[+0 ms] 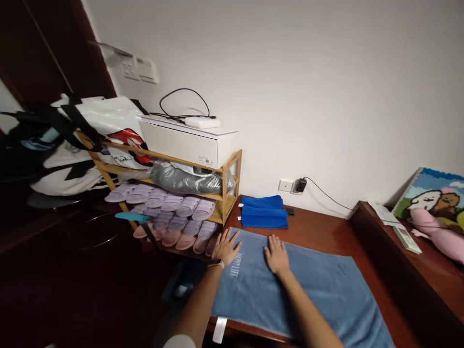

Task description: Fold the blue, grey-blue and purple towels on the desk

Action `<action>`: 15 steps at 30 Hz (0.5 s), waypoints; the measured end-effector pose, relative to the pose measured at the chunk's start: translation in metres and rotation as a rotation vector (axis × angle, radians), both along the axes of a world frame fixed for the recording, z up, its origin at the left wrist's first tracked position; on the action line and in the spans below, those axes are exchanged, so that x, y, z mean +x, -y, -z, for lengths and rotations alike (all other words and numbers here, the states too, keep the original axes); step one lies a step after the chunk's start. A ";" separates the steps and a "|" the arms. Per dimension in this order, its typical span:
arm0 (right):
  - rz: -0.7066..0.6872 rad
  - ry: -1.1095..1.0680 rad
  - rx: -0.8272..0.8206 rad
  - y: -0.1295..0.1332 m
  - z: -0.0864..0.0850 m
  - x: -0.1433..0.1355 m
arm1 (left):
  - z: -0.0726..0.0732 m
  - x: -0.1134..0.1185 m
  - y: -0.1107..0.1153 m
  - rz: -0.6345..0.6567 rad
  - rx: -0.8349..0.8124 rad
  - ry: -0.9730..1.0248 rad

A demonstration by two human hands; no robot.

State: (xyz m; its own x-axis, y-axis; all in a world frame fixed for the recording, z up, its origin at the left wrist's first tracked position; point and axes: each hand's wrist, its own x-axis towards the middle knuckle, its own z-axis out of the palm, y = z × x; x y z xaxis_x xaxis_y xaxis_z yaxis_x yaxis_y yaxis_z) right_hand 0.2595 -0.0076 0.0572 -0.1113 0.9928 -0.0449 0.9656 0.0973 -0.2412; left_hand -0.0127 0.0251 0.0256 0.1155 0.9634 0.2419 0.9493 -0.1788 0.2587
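Note:
A grey-blue towel [319, 280] lies spread over the wooden table, with pale lettering near its left end and a white tag hanging over the front edge. My left hand [225, 247] rests flat on the towel's far left corner, fingers spread; a watch is on that wrist. Farther right, my right hand [277, 256] presses flat near the towel's far edge, its fingers stretched out and close together. Neither hand holds anything. Just beyond them, two folded bright blue cloths [264, 217] lie side by side near the wall.
Left of the table stands a wooden rack [228, 193] with several lilac and pink slippers [186, 205], topped by a white box [184, 142]. A charger [301, 184] sits in the wall outlet. A raised ledge at right carries a remote [406, 239] and pink plush toy [438, 234].

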 end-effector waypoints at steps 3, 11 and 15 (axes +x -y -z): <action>-0.065 -0.040 -0.016 0.001 0.006 -0.042 | 0.002 -0.001 -0.002 -0.005 0.001 0.024; 0.296 0.109 -0.046 0.022 0.015 0.199 | 0.008 -0.004 -0.010 -0.049 -0.008 0.007; 0.646 0.167 -0.077 0.053 0.038 0.346 | 0.012 -0.009 -0.016 -0.045 -0.004 -0.051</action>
State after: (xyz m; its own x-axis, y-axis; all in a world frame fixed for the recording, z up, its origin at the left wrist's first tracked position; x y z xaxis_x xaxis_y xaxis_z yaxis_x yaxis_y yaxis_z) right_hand 0.6052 -0.0609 0.0196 0.5190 0.8507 -0.0833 0.8488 -0.5244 -0.0670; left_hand -0.0213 0.0413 0.0137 0.0845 0.9688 0.2330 0.9682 -0.1351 0.2107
